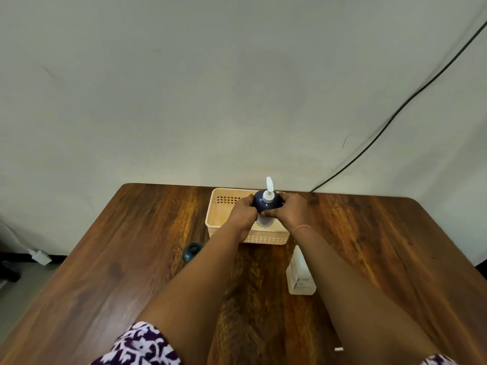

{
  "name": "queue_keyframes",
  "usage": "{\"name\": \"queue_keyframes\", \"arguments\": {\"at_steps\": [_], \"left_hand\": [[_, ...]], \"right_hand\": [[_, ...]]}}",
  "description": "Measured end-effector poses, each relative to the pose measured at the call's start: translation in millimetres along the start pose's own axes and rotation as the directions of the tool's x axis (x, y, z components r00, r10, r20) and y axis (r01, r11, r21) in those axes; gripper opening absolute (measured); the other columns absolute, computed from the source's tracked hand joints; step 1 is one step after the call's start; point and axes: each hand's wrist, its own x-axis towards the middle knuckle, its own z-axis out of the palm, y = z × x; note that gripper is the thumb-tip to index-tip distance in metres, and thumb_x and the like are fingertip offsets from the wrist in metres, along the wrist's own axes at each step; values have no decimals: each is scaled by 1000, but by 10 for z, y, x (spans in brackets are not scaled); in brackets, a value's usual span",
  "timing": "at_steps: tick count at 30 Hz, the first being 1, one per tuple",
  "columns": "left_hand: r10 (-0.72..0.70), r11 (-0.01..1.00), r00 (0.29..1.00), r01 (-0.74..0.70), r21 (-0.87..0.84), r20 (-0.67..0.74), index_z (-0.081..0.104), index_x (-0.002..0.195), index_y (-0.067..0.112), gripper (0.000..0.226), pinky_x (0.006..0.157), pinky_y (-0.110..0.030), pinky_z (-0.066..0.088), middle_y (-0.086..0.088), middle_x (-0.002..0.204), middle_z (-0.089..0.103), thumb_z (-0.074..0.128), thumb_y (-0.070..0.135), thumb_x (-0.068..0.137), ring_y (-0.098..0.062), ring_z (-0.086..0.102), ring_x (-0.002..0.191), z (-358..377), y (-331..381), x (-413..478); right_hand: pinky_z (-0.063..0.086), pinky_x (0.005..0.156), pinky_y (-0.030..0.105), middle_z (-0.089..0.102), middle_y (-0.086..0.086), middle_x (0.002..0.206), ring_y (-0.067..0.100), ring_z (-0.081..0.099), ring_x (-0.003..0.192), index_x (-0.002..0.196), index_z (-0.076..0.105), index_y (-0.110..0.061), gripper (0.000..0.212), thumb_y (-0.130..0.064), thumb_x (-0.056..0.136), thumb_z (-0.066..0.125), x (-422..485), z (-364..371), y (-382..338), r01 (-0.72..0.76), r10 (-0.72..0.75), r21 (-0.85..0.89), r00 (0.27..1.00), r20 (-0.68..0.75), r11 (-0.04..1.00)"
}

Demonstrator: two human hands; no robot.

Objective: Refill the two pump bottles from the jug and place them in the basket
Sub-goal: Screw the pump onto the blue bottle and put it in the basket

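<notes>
Clasping the pump bottle (264,204), left hand (243,210) and right hand (288,210) are holding it by the basket (218,206)'s right wall; its left half is lying open.

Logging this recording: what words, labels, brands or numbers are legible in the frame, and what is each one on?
jug: one short line of small dark print on its side, turned sideways; too small and blurred to read.
pump bottle: no label or text visible.
dark bottle, basket, table: no text visible.
Nothing in this frame can be quoted.
</notes>
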Motion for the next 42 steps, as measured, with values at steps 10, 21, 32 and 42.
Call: {"name": "queue_keyframes", "arguments": {"at_steps": [10, 21, 32, 42], "left_hand": [[-145, 989, 988, 146, -21, 55, 47, 133, 5, 65, 111, -41, 36, -15, 131, 54, 33, -23, 75, -27, 48, 120, 132, -269, 424], [-180, 977, 983, 183, -106, 36, 50, 130, 4, 63, 109, -43, 38, -17, 129, 55, 34, -22, 75, -28, 50, 119, 237, -498, 664], [-198, 969, 980, 198, -148, 9, 27, 145, 7, 64, 112, -36, 33, -8, 150, 34, 33, -15, 86, -27, 36, 134, 175, -570, 570], [-128, 991, 975, 118, -63, -182, 37, 143, 13, 64, 102, -34, 45, -7, 149, 37, 38, -15, 85, -28, 37, 135, -142, -578, 216]], "right_hand": [[47, 85, 30, 66, 14, 117, 29, 60, 107, 117, 60, -6, 63, -20, 61, 85, 381, 260, 389, -67, 70, -60, 996, 54, 996], [47, 92, 36, 64, 17, 120, 31, 59, 110, 117, 60, -4, 60, -18, 63, 83, 624, 417, 600, -128, 133, -60, 986, 97, 990], [44, 94, 36, 59, 14, 126, 31, 54, 115, 125, 52, -7, 51, -23, 80, 70, 665, 403, 611, -132, 161, -162, 969, 185, 978], [42, 102, 39, 36, 16, 146, 34, 43, 129, 139, 28, -2, 63, 0, 84, 58, 245, 603, 260, -132, 122, -122, 989, -81, 984]]}}
